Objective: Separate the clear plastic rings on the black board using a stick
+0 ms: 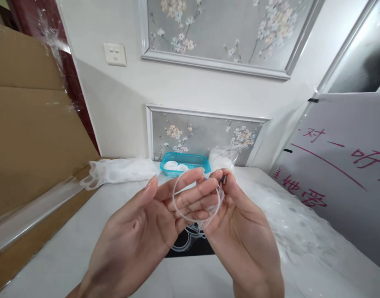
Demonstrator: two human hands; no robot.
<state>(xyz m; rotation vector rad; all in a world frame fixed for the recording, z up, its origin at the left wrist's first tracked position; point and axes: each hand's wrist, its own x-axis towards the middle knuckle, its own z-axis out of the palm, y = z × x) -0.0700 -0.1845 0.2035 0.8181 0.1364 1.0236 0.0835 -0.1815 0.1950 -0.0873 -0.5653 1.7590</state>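
Note:
A translucent plastic ring (175, 203) stands tilted in front of my left fingers, its right side against my right hand. My left hand (146, 227) is open, palm toward me, with the fingers stretched behind the ring. My right hand (242, 219) is closed, its curled fingers holding the ring's right edge. A small dark piece (223, 179) shows between the right thumb and fingertips; its kind cannot be made out. Several more pale rings (182, 242) lie on a black mat (196, 248) below my hands, partly hidden by them.
A blue plastic basket (194, 158) with white round pieces stands by the wall. Left of it lies a bundle of white rings (124, 170); right of it, a clear bag (225, 156). Film-like pieces (295, 219) cover the right side. Cardboard (28, 132) borders the left, a whiteboard (341, 165) the right.

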